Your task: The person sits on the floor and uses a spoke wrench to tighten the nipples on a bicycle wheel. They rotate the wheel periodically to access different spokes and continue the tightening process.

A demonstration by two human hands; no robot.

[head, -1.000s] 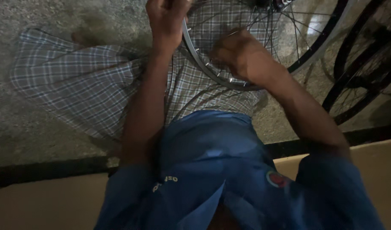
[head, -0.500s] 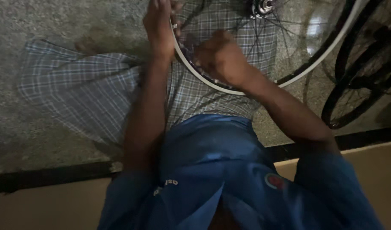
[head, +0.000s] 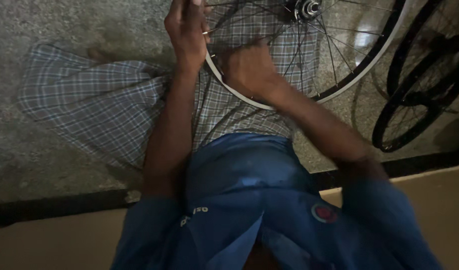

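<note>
Speckled stone floor [head: 64, 165], dim light. Seated person braces bare bicycle rim [head: 229, 82] over checked cloth on lap. Left hand [head: 187, 35] grips rim edge; right hand [head: 249, 70] curled among spokes [head: 334, 50], blurred, contents unclear. Risk: rim slipping, fingers pinched between spokes.

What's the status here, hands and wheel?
Left hand gripping wheel rim. Right hand closed at the spokes. Second wheel alongside, apart.
</note>
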